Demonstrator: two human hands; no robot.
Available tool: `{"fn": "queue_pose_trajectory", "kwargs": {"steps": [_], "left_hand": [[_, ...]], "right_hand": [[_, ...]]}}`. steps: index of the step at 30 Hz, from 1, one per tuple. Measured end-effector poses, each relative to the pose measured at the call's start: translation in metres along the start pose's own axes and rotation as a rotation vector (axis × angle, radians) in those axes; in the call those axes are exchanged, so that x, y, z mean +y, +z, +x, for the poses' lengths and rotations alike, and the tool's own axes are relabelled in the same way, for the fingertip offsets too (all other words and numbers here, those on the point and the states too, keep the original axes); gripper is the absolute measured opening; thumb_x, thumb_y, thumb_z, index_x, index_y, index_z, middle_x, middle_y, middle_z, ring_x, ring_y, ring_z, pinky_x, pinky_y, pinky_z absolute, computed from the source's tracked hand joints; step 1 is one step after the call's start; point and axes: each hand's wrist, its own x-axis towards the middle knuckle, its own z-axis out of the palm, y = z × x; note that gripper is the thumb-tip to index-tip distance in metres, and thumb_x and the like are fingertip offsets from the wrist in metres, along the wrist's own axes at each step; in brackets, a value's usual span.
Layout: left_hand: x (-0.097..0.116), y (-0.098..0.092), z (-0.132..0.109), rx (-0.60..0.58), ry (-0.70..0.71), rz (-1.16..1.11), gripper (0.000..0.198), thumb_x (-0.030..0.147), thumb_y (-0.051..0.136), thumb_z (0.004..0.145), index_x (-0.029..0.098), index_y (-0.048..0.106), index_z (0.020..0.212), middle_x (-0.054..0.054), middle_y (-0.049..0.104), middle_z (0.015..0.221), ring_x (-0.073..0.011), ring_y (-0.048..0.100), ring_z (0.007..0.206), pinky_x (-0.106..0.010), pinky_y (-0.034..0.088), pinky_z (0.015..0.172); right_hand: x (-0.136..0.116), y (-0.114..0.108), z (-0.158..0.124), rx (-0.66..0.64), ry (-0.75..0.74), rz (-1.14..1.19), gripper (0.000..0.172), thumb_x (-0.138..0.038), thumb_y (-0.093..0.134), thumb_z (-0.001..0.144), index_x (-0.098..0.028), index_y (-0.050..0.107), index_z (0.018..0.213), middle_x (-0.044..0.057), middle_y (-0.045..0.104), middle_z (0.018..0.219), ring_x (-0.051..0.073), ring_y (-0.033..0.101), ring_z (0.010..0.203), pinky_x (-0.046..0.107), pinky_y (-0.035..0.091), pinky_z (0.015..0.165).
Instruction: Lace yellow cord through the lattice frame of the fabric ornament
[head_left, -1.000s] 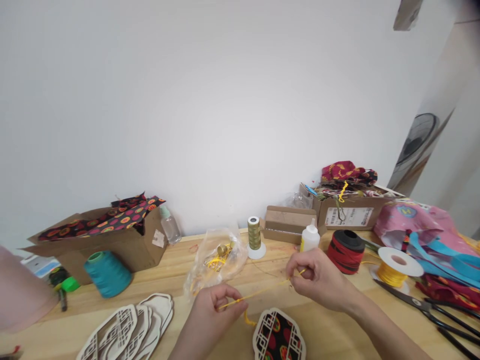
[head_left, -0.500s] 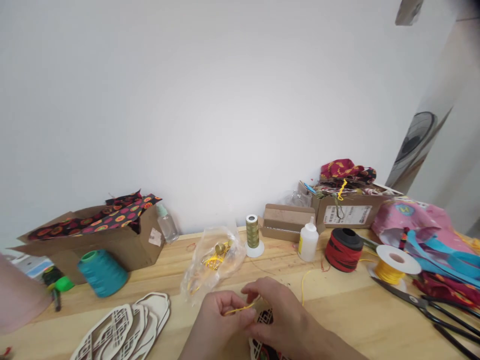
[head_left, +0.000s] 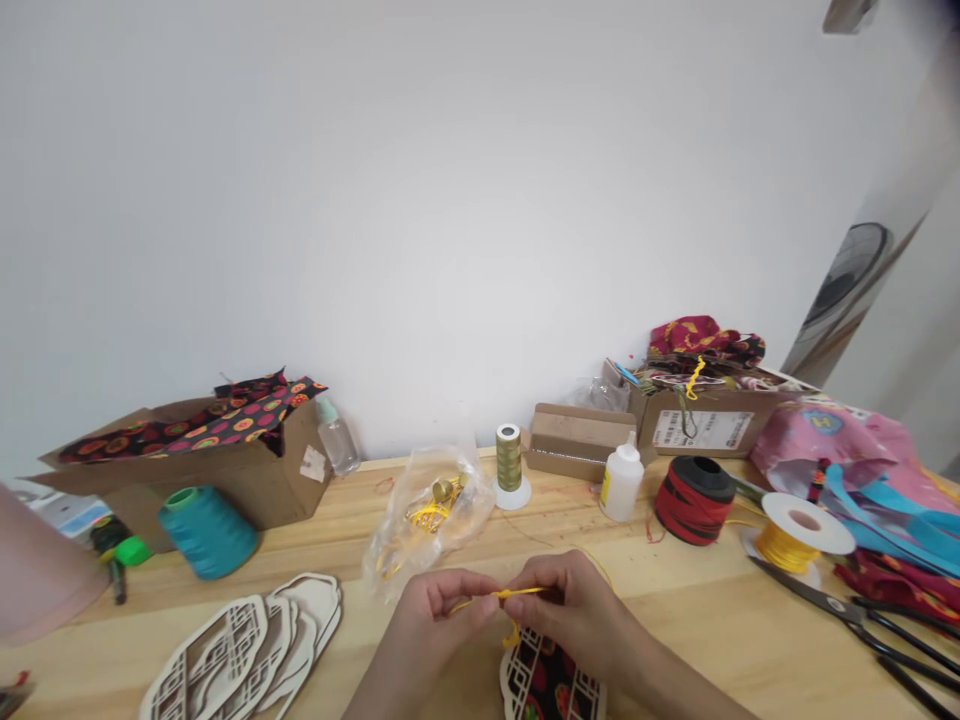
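Observation:
Between my two hands runs a yellow cord [head_left: 504,594], pinched at fingertip height with a small knot or loop in it. My left hand [head_left: 442,620] grips it from the left, thumb against forefinger. From the right, my right hand [head_left: 574,610] pinches the same cord. A short yellow end dangles below the fingers, over the top of a cut-out wooden frame [head_left: 551,675]. That frame has pale lattice patterns and dark, flower-print fabric in it, and its lower part is cut off by the picture's edge.
Pale lattice frames [head_left: 240,650] lie stacked at left, near a teal thread cone [head_left: 206,532]. Behind my hands are a clear plastic bag [head_left: 427,520], an olive thread spool [head_left: 509,460] and a white bottle [head_left: 621,482]. Large scissors [head_left: 840,605] and a yellow cord spool [head_left: 787,545] lie at right.
My right hand's fingers have turned and now pinch the cord beside the left ones, pulling it level. More of the fabric-filled frame shows below. The view has shifted slightly.

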Motion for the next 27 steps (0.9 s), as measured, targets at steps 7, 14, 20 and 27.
{"fn": "queue_pose_trajectory", "kwargs": {"steps": [7,14,20,27], "left_hand": [[-0.001,-0.002,0.001,-0.035,0.075,0.06,0.015,0.024,0.064,0.058,0.013,0.067,0.068,-0.004,0.068,0.066,-0.0151,0.056,0.061,-0.021,0.042,0.056],[-0.006,-0.003,0.004,-0.006,0.076,0.139,0.017,0.026,0.063,0.057,0.012,0.066,0.067,-0.006,0.068,0.067,-0.0184,0.058,0.066,-0.025,0.042,0.06],[-0.006,-0.002,0.007,0.032,0.032,0.138,0.018,0.027,0.066,0.052,0.011,0.064,0.061,-0.004,0.065,0.058,-0.0152,0.055,0.057,-0.023,0.039,0.053],[-0.009,-0.001,0.008,0.028,0.024,0.13,0.013,0.024,0.065,0.053,0.012,0.064,0.057,-0.001,0.063,0.053,-0.0126,0.053,0.052,-0.021,0.038,0.05]], "right_hand": [[-0.005,-0.001,0.0,0.01,-0.006,-0.126,0.021,-0.028,0.053,0.069,-0.011,0.065,0.066,-0.003,0.042,0.049,0.006,0.033,0.046,0.017,0.025,0.04],[0.0,-0.001,-0.003,-0.024,-0.014,-0.175,0.025,-0.03,0.048,0.073,-0.013,0.065,0.07,-0.003,0.041,0.049,0.007,0.033,0.046,0.016,0.024,0.04],[-0.002,-0.001,-0.005,-0.012,-0.05,-0.306,0.029,-0.033,0.046,0.074,-0.014,0.067,0.073,-0.003,0.044,0.049,0.007,0.032,0.047,0.017,0.022,0.039],[-0.002,-0.006,-0.002,-0.038,-0.074,-0.303,0.028,-0.032,0.045,0.075,-0.015,0.067,0.074,-0.003,0.046,0.049,0.006,0.031,0.045,0.017,0.022,0.04]]}}
